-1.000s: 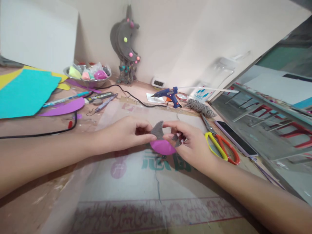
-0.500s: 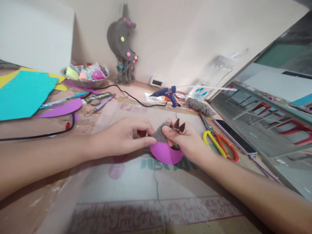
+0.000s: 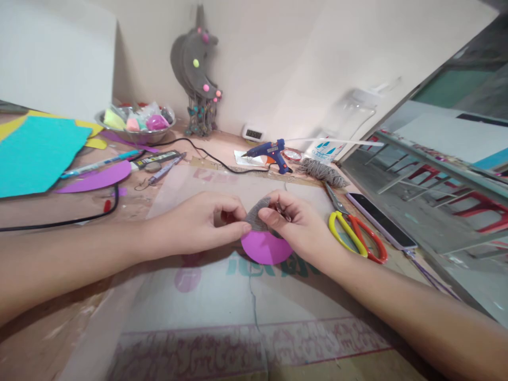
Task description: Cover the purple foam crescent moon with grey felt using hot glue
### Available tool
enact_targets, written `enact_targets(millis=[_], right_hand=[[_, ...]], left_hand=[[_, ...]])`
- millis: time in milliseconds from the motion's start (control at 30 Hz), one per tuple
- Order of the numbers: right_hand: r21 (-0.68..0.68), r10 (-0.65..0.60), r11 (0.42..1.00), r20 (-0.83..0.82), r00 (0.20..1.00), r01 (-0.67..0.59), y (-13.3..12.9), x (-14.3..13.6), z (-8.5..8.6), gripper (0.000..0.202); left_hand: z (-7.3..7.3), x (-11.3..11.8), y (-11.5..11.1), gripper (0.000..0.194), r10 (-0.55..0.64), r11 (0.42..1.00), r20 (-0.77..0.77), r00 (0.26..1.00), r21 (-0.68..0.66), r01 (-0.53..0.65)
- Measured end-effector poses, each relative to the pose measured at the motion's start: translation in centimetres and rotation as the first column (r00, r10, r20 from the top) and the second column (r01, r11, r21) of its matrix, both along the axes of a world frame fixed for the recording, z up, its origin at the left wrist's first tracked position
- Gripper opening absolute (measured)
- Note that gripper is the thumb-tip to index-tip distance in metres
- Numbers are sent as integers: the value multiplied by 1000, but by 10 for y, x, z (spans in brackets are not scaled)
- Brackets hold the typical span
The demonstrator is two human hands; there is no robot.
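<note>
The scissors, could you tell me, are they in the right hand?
No, the scissors lie beside the phone, right of the right hand.

Nearer my lens than the glue gun (image 3: 273,155), I've got the right grip (image 3: 304,225) masking part of the gray piece (image 3: 255,219), and I can't make out the dark shape (image 3: 275,233) tucked under it. Whether the purple piece (image 3: 266,248) runs on behind the gray, no telling. Left of the glue gun, my frame slices off the turquoise sheet (image 3: 43,153) and the white board (image 3: 55,58); the bagged lumps (image 3: 156,122) are too fuzzy to identify. Right of the glue gun, the clear container (image 3: 353,117) is all smear.
</note>
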State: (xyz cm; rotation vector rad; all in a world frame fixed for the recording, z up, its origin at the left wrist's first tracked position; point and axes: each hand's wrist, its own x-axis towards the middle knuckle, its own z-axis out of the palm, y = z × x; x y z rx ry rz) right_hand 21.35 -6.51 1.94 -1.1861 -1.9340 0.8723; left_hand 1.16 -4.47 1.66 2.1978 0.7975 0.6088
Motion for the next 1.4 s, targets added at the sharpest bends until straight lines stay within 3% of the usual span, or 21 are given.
enact_targets(millis=[67,167,267,333,600,1033,1400], right_hand=[[231,-46,973,85,995,25,-1,6,1,22],[551,-88,827,322,943,-111,-5,16,7,23],[658,-159,693,540,827,-296,-10,19,10,22],[664,-198,655,610,767,-360,-11,18,9,25],[681,-212,639,603,769,-357,-2,22,-3,20],[737,-228,577,558,798,-351,0,19,-7,14],[736,-207,573,556,805,-361,0,20,-8,14]], left_hand=[[-1,0,2,22,41,999,12,999,-37,-40],[-1,-1,3,23,98,992,18,995,-86,-96],[-1,-1,4,24,114,991,31,993,-79,-111],[0,-1,3,25,120,991,35,992,-66,-118],[1,-1,2,22,95,995,38,995,-10,-95],[-3,-1,1,21,59,998,38,998,29,-60],[-3,-1,1,22,55,998,34,998,26,-56]])
